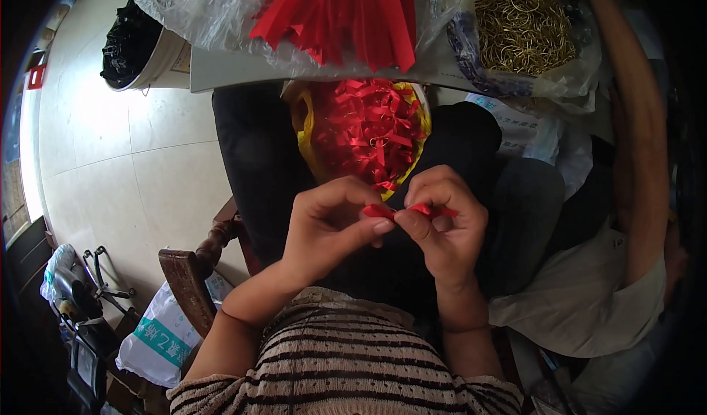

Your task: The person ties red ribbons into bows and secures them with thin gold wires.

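Observation:
Above my lap, both hands meet at a small red ribbon (378,211). My left hand (331,223) pinches its left end between thumb and forefinger. The fingers of my right hand (444,220) are closed on the right part of the same ribbon, and a red tail shows past them. Between my knees, just beyond the hands, sits a yellow-edged bag (307,131) full of red ribbon bows (361,131). A gold ring (378,142) lies among the bows. Whether a ring is also between my fingertips is too small to tell.
On the table (243,67) ahead lie long red ribbon strips (346,21) on clear plastic, beside a bag of gold rings (524,28). A bucket (158,65) with black plastic stands left. Another person's arm (641,120) is at right. A wooden chair arm (188,286) is near my left elbow.

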Action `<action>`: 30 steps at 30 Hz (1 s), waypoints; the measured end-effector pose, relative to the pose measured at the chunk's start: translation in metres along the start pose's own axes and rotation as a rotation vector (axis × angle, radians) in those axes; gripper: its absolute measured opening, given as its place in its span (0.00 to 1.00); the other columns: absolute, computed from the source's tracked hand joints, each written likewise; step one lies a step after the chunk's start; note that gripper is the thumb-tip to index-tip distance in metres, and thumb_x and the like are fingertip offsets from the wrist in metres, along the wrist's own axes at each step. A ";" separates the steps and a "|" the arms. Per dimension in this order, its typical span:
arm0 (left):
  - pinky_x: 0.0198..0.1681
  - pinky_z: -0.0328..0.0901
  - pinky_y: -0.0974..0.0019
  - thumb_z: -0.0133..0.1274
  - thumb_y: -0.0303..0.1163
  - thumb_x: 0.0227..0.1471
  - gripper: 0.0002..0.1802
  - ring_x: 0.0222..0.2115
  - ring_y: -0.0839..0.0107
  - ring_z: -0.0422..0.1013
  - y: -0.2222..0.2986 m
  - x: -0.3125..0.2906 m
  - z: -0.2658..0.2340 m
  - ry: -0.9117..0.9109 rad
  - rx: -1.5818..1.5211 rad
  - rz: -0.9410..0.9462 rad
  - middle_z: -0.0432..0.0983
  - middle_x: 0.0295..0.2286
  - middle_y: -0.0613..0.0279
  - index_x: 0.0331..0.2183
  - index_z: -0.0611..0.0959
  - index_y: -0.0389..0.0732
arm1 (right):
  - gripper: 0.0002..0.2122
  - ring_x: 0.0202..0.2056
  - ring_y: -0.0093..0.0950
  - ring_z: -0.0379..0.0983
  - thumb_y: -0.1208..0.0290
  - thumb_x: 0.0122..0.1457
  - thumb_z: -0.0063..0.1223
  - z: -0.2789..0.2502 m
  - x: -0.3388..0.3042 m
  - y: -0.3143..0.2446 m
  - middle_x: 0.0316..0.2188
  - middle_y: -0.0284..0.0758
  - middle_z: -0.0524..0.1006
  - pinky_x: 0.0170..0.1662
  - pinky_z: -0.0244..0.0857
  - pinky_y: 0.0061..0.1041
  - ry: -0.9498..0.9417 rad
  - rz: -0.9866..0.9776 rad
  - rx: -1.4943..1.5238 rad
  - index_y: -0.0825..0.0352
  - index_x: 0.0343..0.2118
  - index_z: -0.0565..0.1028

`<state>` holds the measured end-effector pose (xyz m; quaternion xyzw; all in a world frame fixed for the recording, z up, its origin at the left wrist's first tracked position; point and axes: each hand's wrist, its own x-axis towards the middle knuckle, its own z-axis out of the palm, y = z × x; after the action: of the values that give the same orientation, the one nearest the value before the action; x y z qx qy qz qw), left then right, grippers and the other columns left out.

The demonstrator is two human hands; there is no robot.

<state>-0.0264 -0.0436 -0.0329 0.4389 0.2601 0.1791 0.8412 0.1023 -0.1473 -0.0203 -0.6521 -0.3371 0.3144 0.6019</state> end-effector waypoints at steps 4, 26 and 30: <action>0.23 0.64 0.79 0.55 0.23 0.49 0.04 0.22 0.79 0.70 0.009 0.007 -0.013 -0.163 -0.102 -0.146 0.73 0.24 0.62 0.27 0.79 0.31 | 0.08 0.26 0.19 0.68 0.74 0.46 0.63 -0.011 0.000 -0.001 0.23 0.32 0.72 0.29 0.61 0.15 -0.122 0.222 0.226 0.69 0.22 0.73; 0.25 0.62 0.78 0.60 0.21 0.41 0.06 0.23 0.80 0.68 0.024 0.018 -0.006 -0.248 0.466 0.205 0.72 0.25 0.62 0.26 0.79 0.33 | 0.07 0.23 0.14 0.68 0.73 0.52 0.58 -0.002 0.002 -0.013 0.21 0.29 0.73 0.27 0.61 0.13 -0.012 0.367 0.475 0.71 0.26 0.73; 0.22 0.60 0.76 0.60 0.23 0.43 0.06 0.20 0.79 0.67 0.024 0.020 -0.013 -0.331 0.307 0.067 0.72 0.22 0.63 0.23 0.79 0.32 | 0.07 0.23 0.14 0.68 0.73 0.53 0.57 -0.003 0.002 -0.013 0.20 0.29 0.73 0.27 0.62 0.13 0.009 0.182 0.128 0.71 0.25 0.74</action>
<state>-0.0196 -0.0115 -0.0244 0.5934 0.1281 0.0907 0.7895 0.1050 -0.1469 -0.0072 -0.6415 -0.2528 0.3856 0.6130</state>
